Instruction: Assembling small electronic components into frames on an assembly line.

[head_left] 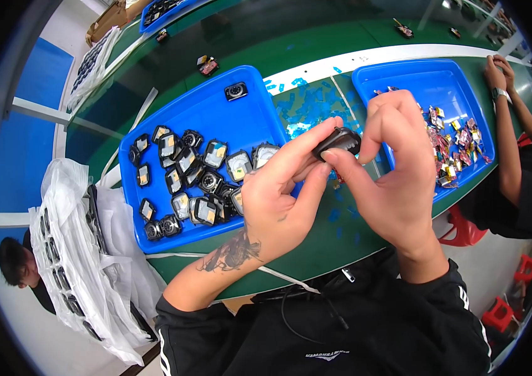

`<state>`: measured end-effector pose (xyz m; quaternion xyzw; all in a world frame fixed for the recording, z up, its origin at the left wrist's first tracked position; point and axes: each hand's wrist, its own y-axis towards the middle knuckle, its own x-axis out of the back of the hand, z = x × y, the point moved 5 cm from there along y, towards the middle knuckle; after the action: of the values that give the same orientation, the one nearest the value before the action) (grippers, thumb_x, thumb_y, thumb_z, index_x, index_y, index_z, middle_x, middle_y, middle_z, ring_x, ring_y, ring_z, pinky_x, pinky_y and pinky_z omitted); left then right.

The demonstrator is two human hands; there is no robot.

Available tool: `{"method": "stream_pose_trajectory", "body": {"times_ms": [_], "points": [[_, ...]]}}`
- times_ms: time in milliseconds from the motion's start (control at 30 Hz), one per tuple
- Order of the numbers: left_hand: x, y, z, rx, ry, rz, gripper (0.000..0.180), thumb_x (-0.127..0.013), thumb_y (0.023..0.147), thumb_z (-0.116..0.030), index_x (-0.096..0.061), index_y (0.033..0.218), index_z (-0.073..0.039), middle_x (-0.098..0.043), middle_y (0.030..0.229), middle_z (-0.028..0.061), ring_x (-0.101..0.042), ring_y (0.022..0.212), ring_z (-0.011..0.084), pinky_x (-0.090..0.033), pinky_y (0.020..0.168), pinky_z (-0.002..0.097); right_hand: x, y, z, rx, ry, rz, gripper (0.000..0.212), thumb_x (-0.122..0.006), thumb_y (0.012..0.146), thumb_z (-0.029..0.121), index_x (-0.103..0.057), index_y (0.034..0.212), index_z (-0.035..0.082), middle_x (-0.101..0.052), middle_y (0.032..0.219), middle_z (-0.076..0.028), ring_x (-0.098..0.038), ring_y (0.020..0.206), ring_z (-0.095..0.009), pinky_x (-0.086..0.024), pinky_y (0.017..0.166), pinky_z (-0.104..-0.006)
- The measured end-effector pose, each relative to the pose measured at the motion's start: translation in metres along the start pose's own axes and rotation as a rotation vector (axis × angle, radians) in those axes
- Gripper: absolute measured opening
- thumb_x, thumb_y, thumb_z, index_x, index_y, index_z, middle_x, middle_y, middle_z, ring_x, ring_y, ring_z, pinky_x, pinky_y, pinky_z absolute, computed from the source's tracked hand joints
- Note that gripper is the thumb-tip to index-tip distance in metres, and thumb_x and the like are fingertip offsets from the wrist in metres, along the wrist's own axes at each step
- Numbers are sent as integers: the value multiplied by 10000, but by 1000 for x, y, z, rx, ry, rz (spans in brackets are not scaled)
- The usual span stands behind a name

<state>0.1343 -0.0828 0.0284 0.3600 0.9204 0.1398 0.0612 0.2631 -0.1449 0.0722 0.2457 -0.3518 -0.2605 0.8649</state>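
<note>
A black, rounded watch case (339, 141) is held up in front of me over the green bench, tilted between both hands. My left hand (281, 200) has its fingers behind the case and its thumb beneath. From the other side, my right hand (397, 166) pinches it, thumb against the near edge and index finger curled above. A small reddish bit (337, 182) shows just under the case, too hidden to name. Left of my hands, several watch cases (209, 182) lie jumbled in a blue tray (206, 116), some showing pale insides. My left wrist partly covers that tray's near right side.
A second blue tray (426, 76) on the right holds small circuit boards with batteries (463, 147). Blue film scraps (310, 103) litter the bench between trays. White-wrapped stacks (81, 244) stand at left. Loose parts (206, 64) lie farther back. A co-worker's hands (498, 70) rest beyond the right tray.
</note>
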Motion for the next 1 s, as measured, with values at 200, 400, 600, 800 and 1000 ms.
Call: {"method": "stream_pose_trajectory", "body": {"times_ms": [200, 400, 600, 800, 1000], "points": [[0, 5, -11, 169, -233, -120, 636, -536, 898, 115, -274, 1471, 30, -586, 1269, 243, -590, 1176, 230, -468, 1004, 315, -6, -7, -33, -245, 384, 30, 280, -754, 740, -11, -583, 961, 15, -586, 932, -52, -577, 847, -151, -485, 774, -282], [14, 12, -5, 70, -268, -157, 538, -541, 900, 104, -373, 1404, 19, -592, 1232, 186, -595, 1139, 204, -466, 990, 309, -13, -29, -31, -549, 590, 221, 290, -717, 807, -41, -626, 1080, -4, -651, 991, -56, -644, 922, -119, -535, 825, -243], [12, 12, -29, -151, 320, 119, 309, -581, 859, 105, -692, 1127, -3, -620, 1199, 172, -636, 1080, 229, -506, 901, 297, -5, -26, -30, -545, 782, 135, 139, -667, 860, -66, -625, 992, -58, -672, 925, -87, -661, 875, -121, -549, 763, -231], [16, 14, -37, -270, 456, 102, 272, -697, 794, 55, -719, 1056, -14, -688, 1039, 159, -697, 905, 244, -558, 738, 283, 2, -20, -34, -461, 893, 268, 111, -687, 841, -68, -618, 922, -36, -659, 888, -72, -621, 802, -78, -492, 684, -193], [17, 16, -35, -269, 489, 121, 213, -708, 793, 35, -720, 1001, -11, -697, 1016, 139, -701, 835, 222, -555, 688, 280, 0, -12, -32, -465, 847, 328, 72, -675, 868, -24, -605, 888, -30, -579, 850, -25, -534, 740, -48, -460, 649, -184]]}}
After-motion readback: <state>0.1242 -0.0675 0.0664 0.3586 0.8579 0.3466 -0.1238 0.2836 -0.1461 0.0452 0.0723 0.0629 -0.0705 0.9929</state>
